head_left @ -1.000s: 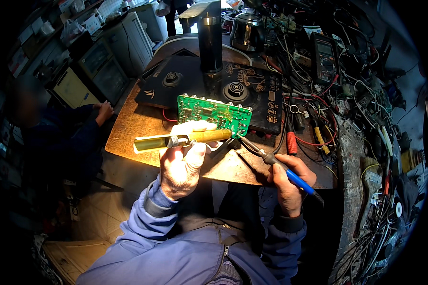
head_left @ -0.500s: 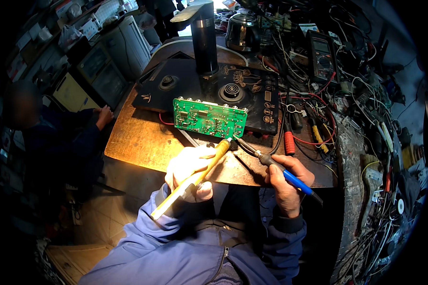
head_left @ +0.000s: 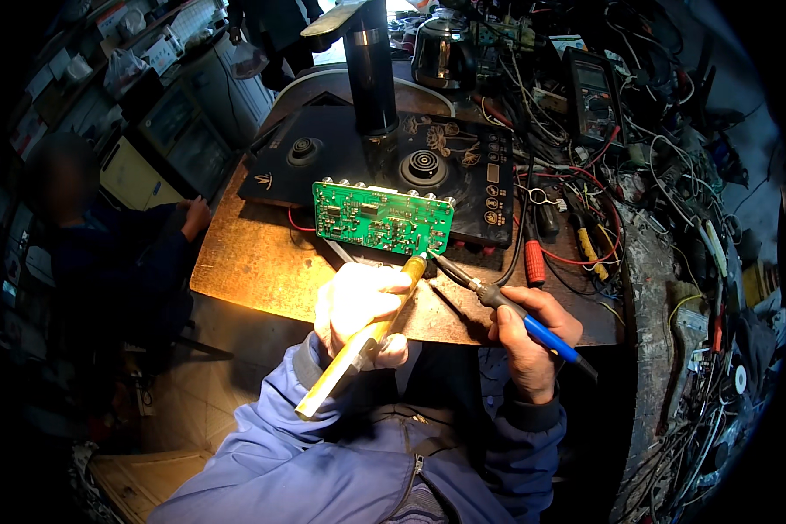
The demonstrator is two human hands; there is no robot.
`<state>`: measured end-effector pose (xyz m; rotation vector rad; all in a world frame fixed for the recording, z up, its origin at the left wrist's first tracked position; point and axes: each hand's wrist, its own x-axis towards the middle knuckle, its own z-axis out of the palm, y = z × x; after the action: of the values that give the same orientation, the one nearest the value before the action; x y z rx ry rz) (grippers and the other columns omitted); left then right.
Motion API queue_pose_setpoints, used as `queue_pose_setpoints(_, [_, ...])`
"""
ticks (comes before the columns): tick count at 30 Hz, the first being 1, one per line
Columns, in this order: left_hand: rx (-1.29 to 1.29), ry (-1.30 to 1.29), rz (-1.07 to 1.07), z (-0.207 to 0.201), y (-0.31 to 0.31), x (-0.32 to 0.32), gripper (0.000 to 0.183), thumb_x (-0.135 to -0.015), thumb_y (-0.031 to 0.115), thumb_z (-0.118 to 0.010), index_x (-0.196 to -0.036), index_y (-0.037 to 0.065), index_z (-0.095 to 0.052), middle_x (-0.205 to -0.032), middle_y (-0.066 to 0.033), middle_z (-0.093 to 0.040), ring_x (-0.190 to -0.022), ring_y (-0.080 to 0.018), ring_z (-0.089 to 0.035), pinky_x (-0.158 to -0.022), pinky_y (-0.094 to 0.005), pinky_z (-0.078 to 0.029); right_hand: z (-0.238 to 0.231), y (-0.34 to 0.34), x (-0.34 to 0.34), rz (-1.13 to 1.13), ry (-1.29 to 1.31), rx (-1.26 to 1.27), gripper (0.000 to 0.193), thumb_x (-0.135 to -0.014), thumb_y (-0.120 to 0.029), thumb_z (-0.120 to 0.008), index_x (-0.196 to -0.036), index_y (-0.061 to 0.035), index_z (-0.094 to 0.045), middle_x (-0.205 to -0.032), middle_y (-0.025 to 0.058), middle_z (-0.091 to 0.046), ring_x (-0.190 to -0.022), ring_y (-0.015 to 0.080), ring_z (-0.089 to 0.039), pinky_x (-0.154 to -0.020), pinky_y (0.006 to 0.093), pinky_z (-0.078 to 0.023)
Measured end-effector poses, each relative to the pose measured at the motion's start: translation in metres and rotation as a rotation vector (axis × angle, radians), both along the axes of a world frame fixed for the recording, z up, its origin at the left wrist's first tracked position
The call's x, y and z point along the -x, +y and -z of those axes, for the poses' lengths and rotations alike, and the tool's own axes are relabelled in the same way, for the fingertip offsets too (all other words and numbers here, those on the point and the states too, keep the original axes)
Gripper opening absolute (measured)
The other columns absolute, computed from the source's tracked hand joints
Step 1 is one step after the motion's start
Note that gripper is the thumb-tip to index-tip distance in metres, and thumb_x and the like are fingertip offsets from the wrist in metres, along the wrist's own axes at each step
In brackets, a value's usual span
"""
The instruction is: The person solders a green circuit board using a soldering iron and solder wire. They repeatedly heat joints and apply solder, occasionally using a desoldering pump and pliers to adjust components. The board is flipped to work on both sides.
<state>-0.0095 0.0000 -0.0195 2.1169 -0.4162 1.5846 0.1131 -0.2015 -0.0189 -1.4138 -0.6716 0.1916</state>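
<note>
Yellow pump (head_left: 358, 345) in left hand (head_left: 358, 306) now tip-down at PCB (head_left: 382, 217); right hand (head_left: 528, 327) grips iron (head_left: 506, 306).

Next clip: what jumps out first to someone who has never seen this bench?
The bright green circuit board at the centre of the wooden bench. Both tools meet at its near edge: the left hand holds a yellow desoldering pump, the right hand a blue-handled soldering iron. Tangled wires crowd the right.
</note>
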Motion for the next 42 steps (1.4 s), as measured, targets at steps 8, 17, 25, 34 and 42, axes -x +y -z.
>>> queue_pose_setpoints(8, [0.065, -0.069, -0.029, 0.000, -0.005, -0.005, 0.041, -0.081, 0.036, -0.072, -0.097, 0.002, -0.057, -0.094, -0.0202, -0.067, -0.075, -0.0321, -0.065, -0.063, -0.0376, -0.054, -0.007, 0.002, 0.004, 0.022, 0.105, -0.016, 0.022, -0.075, 0.000, -0.074, -0.096, 0.0040, -0.071, -0.084, 0.0083, -0.070, -0.071, 0.0094, -0.063, -0.064, 0.0218, -0.048])
queue_pose_setpoints(17, [0.115, -0.104, -0.003, 0.003, -0.006, -0.011, 0.042, -0.083, 0.038, -0.071, -0.100, 0.002, -0.057, -0.094, -0.0206, -0.067, -0.074, -0.0302, -0.064, -0.063, -0.0373, -0.054, -0.008, 0.002, 0.004, 0.029, 0.088, -0.010, 0.021, -0.074, 0.001, -0.073, -0.096, 0.0035, -0.071, -0.083, 0.0081, -0.070, -0.070, 0.0096, -0.063, -0.063, 0.0218, -0.048])
queue_pose_setpoints(25, [0.070, -0.067, -0.008, 0.001, -0.003, -0.007, 0.043, -0.083, 0.035, -0.071, -0.107, 0.003, -0.056, -0.097, -0.0207, -0.067, -0.076, -0.0304, -0.064, -0.065, -0.0370, -0.053, -0.008, 0.002, 0.004, 0.027, 0.080, -0.018, 0.021, -0.075, 0.002, -0.073, -0.095, 0.0035, -0.071, -0.082, 0.0074, -0.069, -0.069, 0.0089, -0.062, -0.062, 0.0216, -0.048])
queue_pose_setpoints(34, [0.069, -0.035, -0.026, -0.004, -0.006, -0.009, 0.039, -0.082, 0.032, -0.072, -0.104, 0.002, -0.059, -0.096, -0.0204, -0.067, -0.076, -0.0303, -0.064, -0.064, -0.0375, -0.053, -0.009, 0.000, 0.005, 0.024, 0.118, -0.030, 0.021, -0.077, 0.001, -0.072, -0.097, 0.0045, -0.070, -0.084, 0.0082, -0.069, -0.067, 0.0093, -0.063, -0.060, 0.0217, -0.049])
queue_pose_setpoints(42, [-0.070, 0.033, -0.078, -0.017, -0.010, -0.014, 0.031, -0.083, 0.025, -0.072, -0.097, -0.001, -0.060, -0.091, -0.0197, -0.068, -0.073, -0.0308, -0.066, -0.064, -0.0386, -0.055, -0.003, -0.001, 0.006, 0.056, 0.140, -0.196, 0.021, -0.082, 0.000, -0.070, -0.102, 0.0065, -0.067, -0.084, 0.0102, -0.067, -0.062, 0.0123, -0.064, -0.058, 0.0227, -0.053])
